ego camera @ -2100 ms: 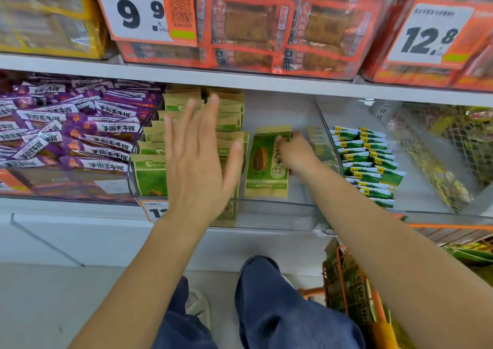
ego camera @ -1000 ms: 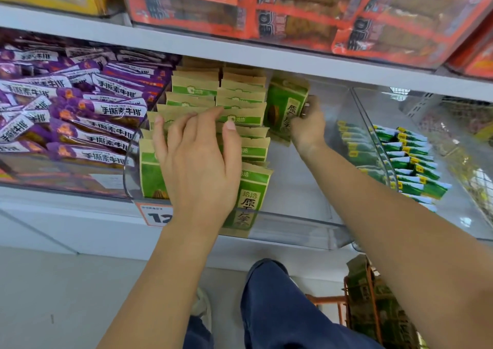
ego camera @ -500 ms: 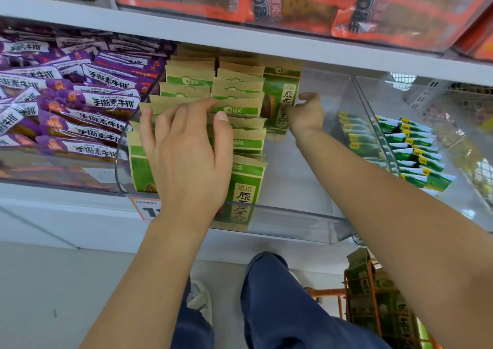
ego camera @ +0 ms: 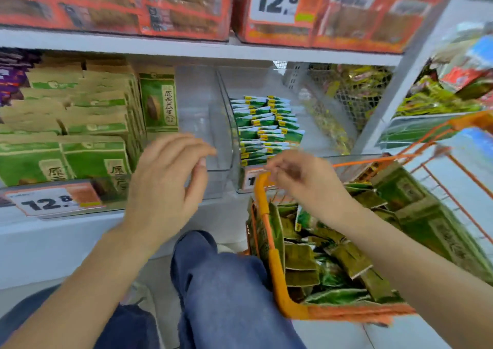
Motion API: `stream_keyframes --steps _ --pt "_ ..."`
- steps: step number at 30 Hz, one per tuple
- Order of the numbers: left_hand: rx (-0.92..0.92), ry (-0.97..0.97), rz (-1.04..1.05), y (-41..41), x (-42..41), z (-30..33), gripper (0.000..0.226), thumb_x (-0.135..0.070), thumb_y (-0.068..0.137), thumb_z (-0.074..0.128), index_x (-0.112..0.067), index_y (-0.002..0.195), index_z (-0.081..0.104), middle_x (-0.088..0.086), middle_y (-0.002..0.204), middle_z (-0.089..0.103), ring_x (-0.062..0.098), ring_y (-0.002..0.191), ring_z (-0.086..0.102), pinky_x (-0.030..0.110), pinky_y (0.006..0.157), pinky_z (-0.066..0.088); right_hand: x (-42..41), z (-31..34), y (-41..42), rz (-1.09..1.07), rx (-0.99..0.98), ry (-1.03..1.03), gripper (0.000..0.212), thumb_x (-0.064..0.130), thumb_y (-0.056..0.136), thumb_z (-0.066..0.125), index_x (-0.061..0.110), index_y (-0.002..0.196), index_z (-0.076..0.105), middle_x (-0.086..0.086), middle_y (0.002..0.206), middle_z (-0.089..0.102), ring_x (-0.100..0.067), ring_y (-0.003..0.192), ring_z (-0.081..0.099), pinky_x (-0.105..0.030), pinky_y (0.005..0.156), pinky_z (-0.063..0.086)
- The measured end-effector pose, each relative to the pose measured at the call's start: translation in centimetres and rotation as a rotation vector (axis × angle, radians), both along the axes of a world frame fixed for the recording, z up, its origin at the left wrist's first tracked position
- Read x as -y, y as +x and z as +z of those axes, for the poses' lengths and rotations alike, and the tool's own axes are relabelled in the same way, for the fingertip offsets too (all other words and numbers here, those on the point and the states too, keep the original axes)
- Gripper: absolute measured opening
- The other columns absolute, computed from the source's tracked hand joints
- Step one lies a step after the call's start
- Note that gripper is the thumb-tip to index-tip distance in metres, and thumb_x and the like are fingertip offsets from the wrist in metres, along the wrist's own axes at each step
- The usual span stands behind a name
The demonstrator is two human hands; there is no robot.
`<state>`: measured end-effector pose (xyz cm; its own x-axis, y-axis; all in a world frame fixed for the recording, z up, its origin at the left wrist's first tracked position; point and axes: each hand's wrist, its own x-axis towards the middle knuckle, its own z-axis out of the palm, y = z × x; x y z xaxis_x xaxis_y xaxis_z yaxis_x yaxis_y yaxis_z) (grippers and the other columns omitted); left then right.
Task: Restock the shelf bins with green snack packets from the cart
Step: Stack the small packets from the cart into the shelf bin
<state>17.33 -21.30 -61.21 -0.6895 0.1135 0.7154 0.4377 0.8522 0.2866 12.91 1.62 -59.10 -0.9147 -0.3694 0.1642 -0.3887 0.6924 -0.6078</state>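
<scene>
Flanking bin [ego camera: 202, 124], purple packs [ego camera: 10, 76], sachets [ego camera: 264, 124].

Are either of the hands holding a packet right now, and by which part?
No. The left hand hangs empty before the bin, fingers loosely curled. The right hand is over the cart, blurred, with no packet visible in it.

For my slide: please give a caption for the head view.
Both empty hands, left and right, between shelf bin and cart.
</scene>
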Motion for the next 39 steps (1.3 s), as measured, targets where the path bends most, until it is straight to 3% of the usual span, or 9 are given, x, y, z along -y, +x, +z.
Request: stream_keyframes --steps 4,9,15,18,22,26,31,36,39 --pt "0.273 -0.020 -0.198 0.8 -6.7 -1.1 0.030 -0.027 0.092 0.042 -0.018 0.096 0.070 -0.005 0.099 0.066 0.015 0.100 0.051 0.028 0.091 0.038 -8.5 -1.6 1.7 -0.038 0.174 0.247 0.014 0.025 0.091 0.062 0.029 0.103 0.067 0.010 0.091 0.069 -0.003 0.080 0.063 -0.023 0.073 0.048" --pt "0.537 -0.169 -0.224 -0.1 -13.0 -2.1 0.030 -0.034 0.098 0.042 -0.027 0.121 0.060 -0.012 0.125 0.055 0.010 0.123 0.037 0.028 0.104 0.026 -12.7 -3.6 3.5 0.152 0.376 0.842 0.069 0.044 0.082 0.069 0.033 0.143 0.037 0.005 0.139 0.048 -0.017 0.123 0.049 -0.032 0.096 0.045" --pt "0.563 -0.220 -0.197 -0.2 -14.0 -3.5 0.029 -0.029 0.100 0.040 -0.025 0.118 0.063 -0.009 0.120 0.059 0.011 0.117 0.043 0.026 0.101 0.026 -12.7 -5.1 4.6 0.122 0.242 0.908 0.061 0.029 0.091 0.055 0.034 0.147 0.030 -0.003 0.126 0.057 -0.024 0.111 0.056 -0.031 0.074 0.046" --pt "0.551 -0.188 -0.206 0.2 -13.7 -3.4 0.029 -0.029 0.101 0.039 -0.026 0.116 0.063 -0.011 0.116 0.061 0.008 0.112 0.047 0.025 0.097 0.031 -13.1 -4.7 4.3 0.030 0.173 0.757 0.040 0.044 0.097 0.048 0.026 0.133 0.052 0.000 0.107 0.068 -0.016 0.092 0.064 -0.030 0.072 0.052" --pt "0.643 0.081 -0.270 0.4 -13.6 -2.8 0.027 -0.035 0.099 0.045 -0.030 0.121 0.060 -0.020 0.107 0.058 -0.003 0.103 0.050 0.016 0.086 0.038 -13.7 -3.2 3.4 -0.016 0.317 0.068 0.037 0.046 0.085 0.063 0.010 0.088 0.067 -0.003 0.061 0.052 -0.009 0.049 0.042 -0.025 0.051 0.035" --pt "0.861 0.409 -0.447 0.6 -14.2 -2.1 0.032 -0.050 0.086 0.058 -0.039 0.117 0.059 -0.024 0.105 0.064 -0.013 0.102 0.055 0.008 0.084 0.043 -12.0 -1.9 3.2 0.076 0.346 -0.153 0.034 0.047 0.081 0.064 0.014 0.084 0.069 -0.011 0.063 0.045 -0.015 0.056 0.046 -0.028 0.050 0.045" --pt "0.741 0.611 -0.412 -0.2 -13.9 -1.2 0.011 -0.031 0.084 0.070 -0.027 0.094 0.067 -0.017 0.094 0.071 -0.005 0.093 0.063 0.022 0.079 0.051 -10.1 -0.5 2.2 0.061 0.527 -0.462 0.032 0.031 0.076 0.069 0.010 0.100 0.070 -0.015 0.090 0.067 -0.014 0.078 0.065 -0.025 0.066 0.056" --pt "0.292 0.035 -0.028 -4.3 -11.0 -1.1 0.042 -0.050 0.093 0.040 -0.025 0.119 0.062 -0.010 0.120 0.061 0.008 0.125 0.039 0.034 0.107 0.026 -9.2 0.7 -2.8 -0.051 0.318 -0.443 0.011 0.014 0.086 0.068 0.016 0.096 0.070 0.002 0.080 0.072 -0.015 0.075 0.067 -0.029 0.067 0.053" --pt "0.185 0.017 0.183 -7.0 -8.1 -2.0 0.045 -0.038 0.096 0.039 -0.013 0.129 0.055 0.007 0.134 0.054 0.025 0.134 0.032 0.043 0.116 0.014 -9.1 1.2 -8.3 -0.216 0.068 -0.170 0.015 0.022 0.089 0.067 0.018 0.103 0.068 -0.001 0.081 0.067 -0.014 0.065 0.057 -0.029 0.059 0.042"
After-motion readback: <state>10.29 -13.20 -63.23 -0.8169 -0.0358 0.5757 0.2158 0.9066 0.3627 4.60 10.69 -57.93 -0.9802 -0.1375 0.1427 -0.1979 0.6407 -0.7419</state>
